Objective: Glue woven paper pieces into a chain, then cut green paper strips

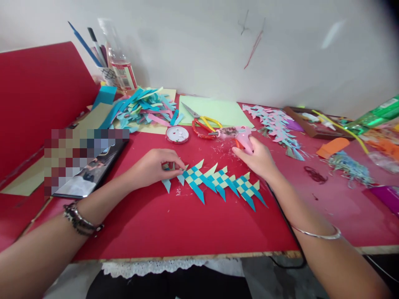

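Observation:
My right hand is closed around the handle of a pink glue gun, whose nozzle points left above the table. A row of woven paper fish in blue and pale yellow-green lies in front of me, with pointed paper ends sticking out. At the row's left end my left hand is closed, thumb and finger pinching at a pale paper tip. It partly hides the leftmost pieces below it. Scissors with yellow and red handles lie beside the nozzle. A small round white lid rests left of them.
A phone lies at left, before a pile of paper strips. A clear bottle and a pen cup stand behind. Pink-blue woven paper, a brown tray and tangled threads are at right.

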A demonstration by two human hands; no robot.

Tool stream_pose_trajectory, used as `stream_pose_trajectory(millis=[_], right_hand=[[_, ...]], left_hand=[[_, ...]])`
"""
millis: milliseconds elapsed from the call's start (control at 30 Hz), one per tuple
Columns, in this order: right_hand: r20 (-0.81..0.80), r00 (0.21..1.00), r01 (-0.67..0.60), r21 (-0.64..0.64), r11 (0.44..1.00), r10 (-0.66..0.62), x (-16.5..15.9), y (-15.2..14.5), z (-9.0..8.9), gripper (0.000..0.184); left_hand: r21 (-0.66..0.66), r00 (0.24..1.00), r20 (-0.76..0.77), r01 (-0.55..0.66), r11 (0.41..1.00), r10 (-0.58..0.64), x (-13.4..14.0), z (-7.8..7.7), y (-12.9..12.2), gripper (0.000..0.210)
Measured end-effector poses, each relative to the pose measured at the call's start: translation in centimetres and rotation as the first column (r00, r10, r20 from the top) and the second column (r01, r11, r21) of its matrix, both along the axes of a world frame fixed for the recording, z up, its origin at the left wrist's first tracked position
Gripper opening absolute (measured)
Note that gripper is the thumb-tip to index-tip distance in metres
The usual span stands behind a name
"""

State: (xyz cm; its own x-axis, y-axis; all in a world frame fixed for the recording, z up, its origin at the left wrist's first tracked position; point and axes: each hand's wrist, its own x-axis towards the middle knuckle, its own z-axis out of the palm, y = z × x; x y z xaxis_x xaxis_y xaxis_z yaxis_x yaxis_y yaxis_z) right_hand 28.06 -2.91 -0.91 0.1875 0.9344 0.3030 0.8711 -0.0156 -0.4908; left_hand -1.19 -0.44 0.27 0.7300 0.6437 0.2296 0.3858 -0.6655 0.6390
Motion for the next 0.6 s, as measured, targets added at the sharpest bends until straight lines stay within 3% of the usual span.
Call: stream_pose_trajectory(millis=[267, 600], right_hand=[[0.006, 1.000, 0.004, -0.019, 1.000, -0.004, -0.15, 0.02, -0.05, 0.041], [0.059, 0.998, 0.011, -0.053, 0.999, -0.008, -0.32, -0.02, 0.31, 0.041]], left_hand=[[0.068, 0.997, -0.061, 0.059, 0.996, -0.054, 0.28, -0.65, -0.02, 0.015], [0.054, 0.992, -0.109, 0.062, 0.997, -0.056, 0.24, -0.78, 0.16, 0.017]])
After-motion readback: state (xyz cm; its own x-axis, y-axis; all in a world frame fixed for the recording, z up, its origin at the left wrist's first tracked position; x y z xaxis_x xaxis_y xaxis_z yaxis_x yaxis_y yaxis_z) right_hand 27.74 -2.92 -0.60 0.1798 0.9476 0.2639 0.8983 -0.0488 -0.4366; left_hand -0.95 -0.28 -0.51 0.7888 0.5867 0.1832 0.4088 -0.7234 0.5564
